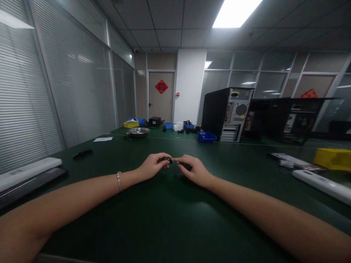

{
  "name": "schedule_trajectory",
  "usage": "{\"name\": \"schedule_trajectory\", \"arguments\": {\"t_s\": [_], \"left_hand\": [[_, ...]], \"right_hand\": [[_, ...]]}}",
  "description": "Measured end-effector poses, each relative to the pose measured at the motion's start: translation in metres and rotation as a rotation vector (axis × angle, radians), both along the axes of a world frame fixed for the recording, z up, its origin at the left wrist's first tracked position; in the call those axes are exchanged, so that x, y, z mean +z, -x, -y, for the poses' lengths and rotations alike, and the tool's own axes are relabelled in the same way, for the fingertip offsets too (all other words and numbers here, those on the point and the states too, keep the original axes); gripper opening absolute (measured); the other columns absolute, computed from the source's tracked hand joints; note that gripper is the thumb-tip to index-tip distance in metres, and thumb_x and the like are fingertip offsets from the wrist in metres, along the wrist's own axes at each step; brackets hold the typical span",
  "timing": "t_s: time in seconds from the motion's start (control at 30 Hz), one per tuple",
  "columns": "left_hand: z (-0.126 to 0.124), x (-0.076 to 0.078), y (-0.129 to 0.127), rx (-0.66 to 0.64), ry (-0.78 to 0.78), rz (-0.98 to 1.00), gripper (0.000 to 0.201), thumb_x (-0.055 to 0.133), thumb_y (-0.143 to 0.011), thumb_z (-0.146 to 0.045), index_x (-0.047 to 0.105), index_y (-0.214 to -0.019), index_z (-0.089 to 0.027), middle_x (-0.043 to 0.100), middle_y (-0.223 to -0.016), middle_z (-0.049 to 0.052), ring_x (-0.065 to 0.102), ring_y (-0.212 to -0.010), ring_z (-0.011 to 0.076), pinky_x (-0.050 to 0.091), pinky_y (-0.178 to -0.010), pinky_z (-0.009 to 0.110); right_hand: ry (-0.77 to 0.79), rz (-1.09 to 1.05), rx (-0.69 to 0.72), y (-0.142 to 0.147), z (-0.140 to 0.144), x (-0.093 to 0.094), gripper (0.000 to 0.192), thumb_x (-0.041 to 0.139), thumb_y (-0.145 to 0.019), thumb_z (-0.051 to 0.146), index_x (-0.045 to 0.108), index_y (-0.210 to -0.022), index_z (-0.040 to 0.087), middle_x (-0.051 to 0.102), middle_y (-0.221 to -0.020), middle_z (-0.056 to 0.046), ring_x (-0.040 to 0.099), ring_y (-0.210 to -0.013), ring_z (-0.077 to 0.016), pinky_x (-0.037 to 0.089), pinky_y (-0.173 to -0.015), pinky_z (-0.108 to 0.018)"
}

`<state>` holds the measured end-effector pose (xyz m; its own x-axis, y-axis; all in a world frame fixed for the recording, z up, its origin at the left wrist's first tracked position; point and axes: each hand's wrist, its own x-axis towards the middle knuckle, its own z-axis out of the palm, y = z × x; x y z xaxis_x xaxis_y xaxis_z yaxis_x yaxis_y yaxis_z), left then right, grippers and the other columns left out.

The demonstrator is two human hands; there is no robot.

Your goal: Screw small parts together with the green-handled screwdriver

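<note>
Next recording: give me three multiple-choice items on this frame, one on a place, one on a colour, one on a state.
1. Where is the metal bowl?
A. far left of the table
B. beside the right hand
C. on the computer tower

2. What colour is the bin at the right edge?
A. red
B. yellow
C. white

3. How is the small dark part held?
A. lying untouched
B. in the left hand alone
C. pinched between both hands

Answers:
1 A: the bowl stands far back on the left, past the white sheet.
2 B: that bin is plainly yellow.
3 C: the left hand and the right hand meet, fingertips on the part.
</note>
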<state>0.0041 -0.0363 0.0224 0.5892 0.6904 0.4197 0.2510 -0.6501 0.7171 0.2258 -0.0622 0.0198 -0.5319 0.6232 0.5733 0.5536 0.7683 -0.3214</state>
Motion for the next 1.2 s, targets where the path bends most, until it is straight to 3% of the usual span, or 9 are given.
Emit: {"name": "schedule_trajectory", "arguments": {"t_s": [0.23,0.57,0.87,0.97,1.07,1.2], "left_hand": [[-0.001,-0.001,0.001,0.026,-0.108,-0.087,0.026,0.048,-0.086,-0.026,0.060,-0.107,-0.015,0.065,-0.082,0.004,0.060,-0.075,0.0159,0.046,-0.072,0.027],[-0.006,-0.007,-0.003,-0.070,0.124,0.081,0.028,0.051,-0.084,-0.027,0.059,-0.105,-0.012,0.064,-0.086,0.007,0.062,-0.075,0.0169,0.050,-0.071,0.031],[-0.007,-0.006,-0.006,-0.056,0.183,0.171,0.024,0.053,-0.083,-0.024,0.051,-0.105,-0.014,0.061,-0.085,0.004,0.060,-0.073,0.0147,0.049,-0.070,0.030],[-0.010,-0.007,-0.006,-0.055,0.191,0.231,0.021,0.058,-0.079,-0.019,0.050,-0.099,-0.015,0.060,-0.092,0.004,0.060,-0.082,0.0155,0.049,-0.075,0.031],[-0.013,-0.008,-0.005,-0.085,0.176,0.233,0.020,0.060,-0.077,-0.015,0.054,-0.097,-0.014,0.058,-0.098,0.006,0.057,-0.093,0.0172,0.046,-0.084,0.033],[-0.015,-0.009,-0.006,-0.106,0.244,0.243,0.027,0.056,-0.081,-0.017,0.053,-0.107,-0.015,0.055,-0.102,0.006,0.058,-0.090,0.0171,0.047,-0.081,0.032]], "right_hand": [[-0.017,0.061,-0.015,-0.002,0.001,-0.001,0.035,0.051,-0.086,0.021,0.056,-0.120,0.025,0.062,-0.094,-0.005,0.058,-0.081,-0.0161,0.045,-0.073,-0.028],[0.005,0.019,0.035,0.002,0.001,0.001,0.036,0.049,-0.087,0.020,0.054,-0.123,0.024,0.062,-0.094,-0.006,0.058,-0.085,-0.0178,0.045,-0.075,-0.030],[0.003,-0.043,-0.002,0.002,0.001,0.000,0.032,0.049,-0.087,0.021,0.057,-0.118,0.023,0.063,-0.095,-0.006,0.058,-0.086,-0.0183,0.044,-0.077,-0.031],[0.025,-0.083,-0.009,0.001,0.001,0.000,0.032,0.048,-0.088,0.021,0.056,-0.118,0.022,0.063,-0.101,-0.007,0.058,-0.091,-0.0188,0.044,-0.080,-0.032],[0.056,-0.098,0.031,0.000,0.002,0.002,0.031,0.047,-0.088,0.021,0.055,-0.118,0.021,0.062,-0.105,-0.007,0.056,-0.095,-0.0188,0.044,-0.084,-0.033],[0.093,-0.048,0.107,-0.001,0.003,0.004,0.028,0.046,-0.089,0.021,0.057,-0.115,0.021,0.062,-0.098,-0.006,0.057,-0.089,-0.0178,0.044,-0.080,-0.031]]}}
